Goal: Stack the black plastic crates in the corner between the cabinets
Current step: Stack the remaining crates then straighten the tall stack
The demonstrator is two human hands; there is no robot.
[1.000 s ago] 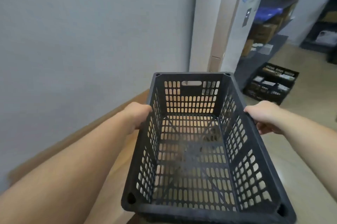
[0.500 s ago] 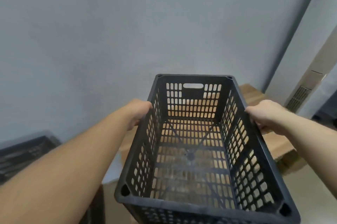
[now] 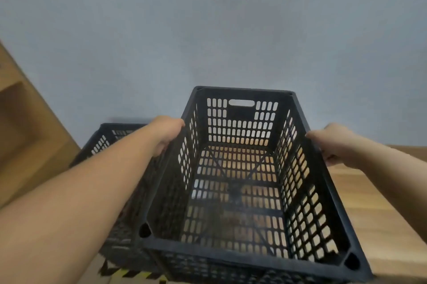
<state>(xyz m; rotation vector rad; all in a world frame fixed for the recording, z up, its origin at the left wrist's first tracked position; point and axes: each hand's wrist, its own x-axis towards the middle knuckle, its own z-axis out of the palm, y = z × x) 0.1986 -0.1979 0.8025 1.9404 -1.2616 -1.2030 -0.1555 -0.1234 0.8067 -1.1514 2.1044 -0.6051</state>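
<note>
1. Grey wall (image 3: 208,29) fills the upper half of the frame, with a wooden cabinet side (image 3: 27,126) slanting down the left edge and a wooden top (image 3: 381,202) spreading across the lower right.
2. At the left of centre, a second black crate (image 3: 108,138) sits against the wall, mostly hidden behind the left forearm; only its far rim and some perforated wall show.
3. Yellow-and-black striped tape (image 3: 129,273) shows on the floor at the bottom edge, below that crate.
4. The left hand (image 3: 167,133) is clamped on the left long rim of the held black crate (image 3: 242,179), about a third of the way back from its far end, fingers curled over the outside wall.
5. The held crate fills the centre and lower centre of the frame, open side up and empty, its far end with the handle slot pointing at the wall, its near end at the bottom edge.
6. It overlaps the right side of the second crate; whether they touch cannot be told.
7. The right hand (image 3: 332,142) grips the opposite long rim at a matching spot, fingers wrapped under the edge.
</note>
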